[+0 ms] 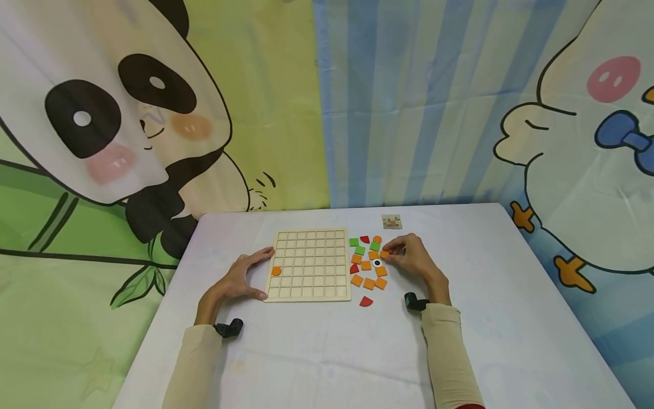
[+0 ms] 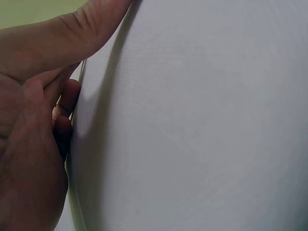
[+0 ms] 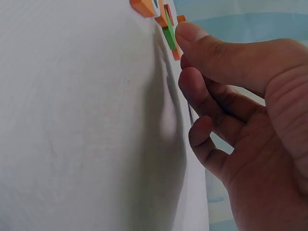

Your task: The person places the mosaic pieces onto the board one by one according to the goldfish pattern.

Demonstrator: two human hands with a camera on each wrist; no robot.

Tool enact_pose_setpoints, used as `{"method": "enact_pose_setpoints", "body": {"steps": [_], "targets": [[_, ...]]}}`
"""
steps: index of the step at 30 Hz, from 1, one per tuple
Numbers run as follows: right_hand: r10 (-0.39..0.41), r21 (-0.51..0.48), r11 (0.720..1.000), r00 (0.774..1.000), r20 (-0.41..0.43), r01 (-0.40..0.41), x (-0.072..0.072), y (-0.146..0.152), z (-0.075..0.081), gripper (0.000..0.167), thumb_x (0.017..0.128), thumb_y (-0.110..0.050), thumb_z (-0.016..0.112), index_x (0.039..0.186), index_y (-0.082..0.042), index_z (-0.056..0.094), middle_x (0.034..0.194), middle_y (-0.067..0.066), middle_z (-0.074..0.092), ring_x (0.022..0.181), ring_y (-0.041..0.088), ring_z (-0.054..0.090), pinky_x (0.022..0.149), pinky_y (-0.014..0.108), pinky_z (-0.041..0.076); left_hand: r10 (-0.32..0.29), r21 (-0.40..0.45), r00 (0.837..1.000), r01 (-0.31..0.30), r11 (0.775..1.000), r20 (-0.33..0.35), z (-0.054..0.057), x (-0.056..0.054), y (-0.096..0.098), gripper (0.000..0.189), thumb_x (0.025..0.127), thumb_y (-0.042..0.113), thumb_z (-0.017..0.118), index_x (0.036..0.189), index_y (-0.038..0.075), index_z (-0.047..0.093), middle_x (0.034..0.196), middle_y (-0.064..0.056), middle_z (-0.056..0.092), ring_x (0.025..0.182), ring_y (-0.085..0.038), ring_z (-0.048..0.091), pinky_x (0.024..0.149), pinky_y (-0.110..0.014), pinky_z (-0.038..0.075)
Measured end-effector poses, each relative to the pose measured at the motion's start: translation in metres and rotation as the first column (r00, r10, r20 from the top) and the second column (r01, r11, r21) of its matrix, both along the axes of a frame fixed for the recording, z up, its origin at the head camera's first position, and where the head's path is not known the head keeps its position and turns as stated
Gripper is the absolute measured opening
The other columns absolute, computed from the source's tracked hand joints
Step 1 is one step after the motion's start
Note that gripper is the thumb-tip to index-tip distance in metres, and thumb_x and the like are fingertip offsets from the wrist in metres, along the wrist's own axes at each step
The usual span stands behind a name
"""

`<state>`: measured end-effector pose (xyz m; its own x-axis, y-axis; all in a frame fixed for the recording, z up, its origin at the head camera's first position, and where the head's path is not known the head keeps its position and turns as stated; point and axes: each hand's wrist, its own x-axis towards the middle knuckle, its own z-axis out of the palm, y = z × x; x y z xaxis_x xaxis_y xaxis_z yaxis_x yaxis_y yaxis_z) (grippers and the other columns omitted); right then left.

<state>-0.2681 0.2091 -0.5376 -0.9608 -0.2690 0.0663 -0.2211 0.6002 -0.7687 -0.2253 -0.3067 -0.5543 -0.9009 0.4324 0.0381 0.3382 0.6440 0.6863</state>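
Note:
A square wooden grid board (image 1: 309, 299) lies on the table, with one round orange piece (image 1: 276, 271) in a cell near its left side. My left hand (image 1: 240, 278) rests at the board's left edge, thumb and fingers spread and fairly straight along it. To the right of the board, my right hand (image 1: 414, 258) pinches a small orange piece (image 1: 385, 255) between thumb and fingertips. Beside that hand lies a scatter of pieces: orange squares (image 1: 369, 283), green squares (image 1: 360, 250), red wedges (image 1: 365, 301) and a white piece with a black dot (image 1: 377, 263).
A small patterned card (image 1: 392, 221) lies near the back edge of the white table (image 1: 317, 363). Curtains printed with a panda (image 1: 153, 113) and a white bird (image 1: 587, 199) hang behind and at the sides. Each wrist wears a small black camera (image 1: 230, 328).

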Motion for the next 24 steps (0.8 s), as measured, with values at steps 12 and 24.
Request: {"method": "enact_pose_setpoints", "body": {"steps": [12, 24], "targets": [[0.046, 0.014, 0.999, 0.999, -0.022, -0.046, -0.002, -0.021, 0.009, 0.018, 0.091, -0.001, 0.086, 0.109, -0.002, 0.085, 0.101, 0.011, 0.081, 0.089, 0.023, 0.065, 0.086, 0.034, 0.055, 0.004, -0.016, 1.000, -0.004, 1.000, -0.011, 0.000, -0.001, -0.001, 0.124, 0.059, 0.032, 0.109, 0.164, 0.008, 0.049, 0.177, -0.013, 0.040, 0.135, -0.034, 0.048, 0.106, -0.049, 0.034], [0.138, -0.013, 0.990, 0.989, -0.051, -0.139, -0.004, -0.049, 0.009, 0.018, 0.090, -0.001, 0.087, 0.108, -0.003, 0.085, 0.101, 0.010, 0.081, 0.084, 0.020, 0.065, 0.079, 0.029, 0.056, 0.031, -0.022, 0.999, -0.031, 0.999, 0.006, -0.001, 0.000, 0.000, 0.123, 0.059, 0.031, 0.109, 0.165, 0.010, 0.049, 0.177, -0.012, 0.039, 0.130, -0.031, 0.048, 0.107, -0.051, 0.035]]}}
